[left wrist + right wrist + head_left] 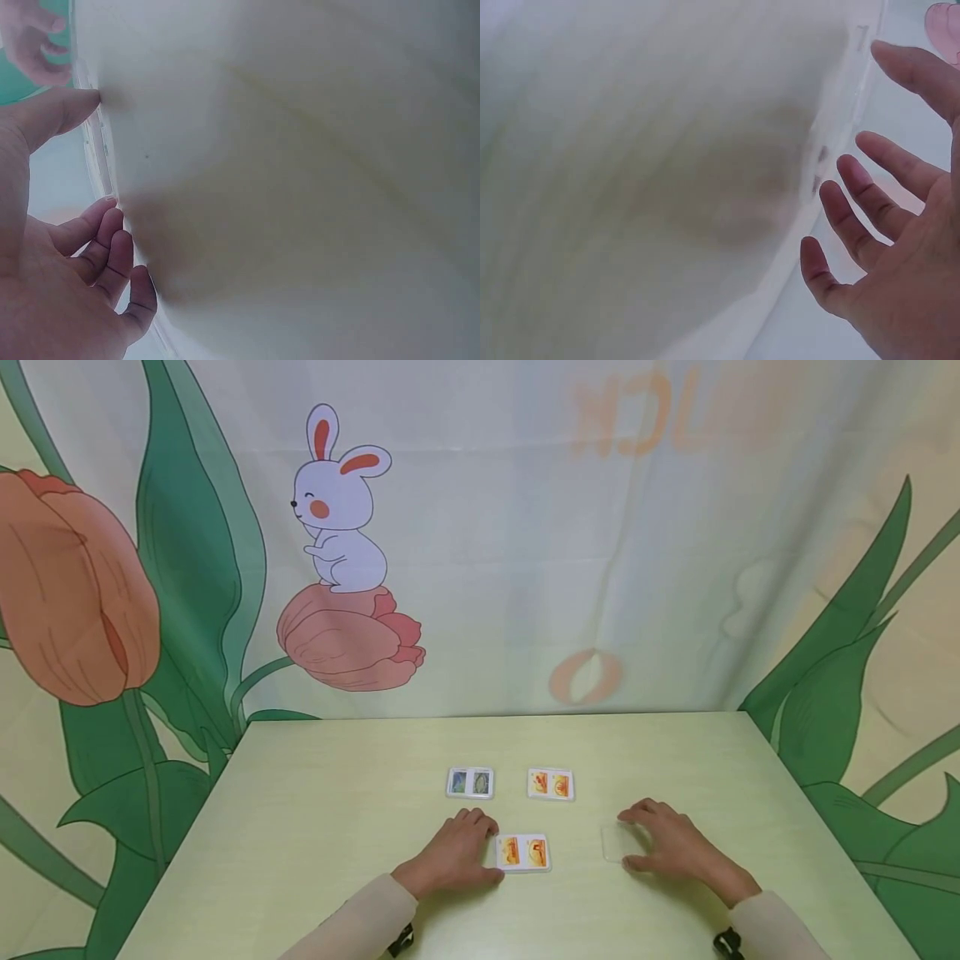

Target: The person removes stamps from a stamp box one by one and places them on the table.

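A flat white card case [523, 852] with two orange-and-yellow pictures lies on the pale table. My left hand [459, 852] holds its left end between thumb and fingertips, at the near and far edges. In the left wrist view, the left thumb [71, 109] stands apart from the curled fingers, along the case's thin edge. To the right is a clear, nearly invisible rectangular piece [612, 843]. My right hand [667, 843] hovers around its right end, thumb and fingers spread; any contact is hard to make out. The right wrist view shows loosely extended fingers [847, 225].
Behind the hands lie two more card cases, one with grey-green pictures [470, 782] and one with orange pictures [551, 784]. The table [337, 793] ends at a curtain [480, 610] printed with a rabbit and tulips.
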`<state>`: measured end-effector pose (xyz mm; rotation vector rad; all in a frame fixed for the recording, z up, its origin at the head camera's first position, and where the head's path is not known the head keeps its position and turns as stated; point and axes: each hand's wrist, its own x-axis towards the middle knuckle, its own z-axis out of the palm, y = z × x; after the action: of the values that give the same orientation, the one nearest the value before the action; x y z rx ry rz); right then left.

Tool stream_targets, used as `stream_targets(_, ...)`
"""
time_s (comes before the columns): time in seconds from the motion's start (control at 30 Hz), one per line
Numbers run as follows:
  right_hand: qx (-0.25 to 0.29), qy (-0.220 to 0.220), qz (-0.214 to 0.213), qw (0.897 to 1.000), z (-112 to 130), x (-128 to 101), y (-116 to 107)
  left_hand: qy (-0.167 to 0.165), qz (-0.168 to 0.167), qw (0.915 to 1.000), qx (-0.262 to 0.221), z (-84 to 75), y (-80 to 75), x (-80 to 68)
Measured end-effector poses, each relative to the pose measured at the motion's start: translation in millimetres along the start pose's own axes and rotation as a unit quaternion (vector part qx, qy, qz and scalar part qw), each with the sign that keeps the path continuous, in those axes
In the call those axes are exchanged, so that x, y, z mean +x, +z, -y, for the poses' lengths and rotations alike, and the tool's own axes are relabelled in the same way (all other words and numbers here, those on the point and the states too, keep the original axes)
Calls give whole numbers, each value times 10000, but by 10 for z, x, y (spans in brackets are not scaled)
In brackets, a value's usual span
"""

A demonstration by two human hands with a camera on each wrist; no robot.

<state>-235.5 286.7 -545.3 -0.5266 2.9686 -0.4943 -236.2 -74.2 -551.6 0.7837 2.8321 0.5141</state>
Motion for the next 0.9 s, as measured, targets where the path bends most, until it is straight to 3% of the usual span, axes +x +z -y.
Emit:
stream_targets(0.47,880,-179,-588,9942,256,31,-73,-17,17,10000,22,0,3,6)
stream_targets(0.9,1371,-333,-699,9875,537,137,-6,-18,35,10000,8,8,7,16)
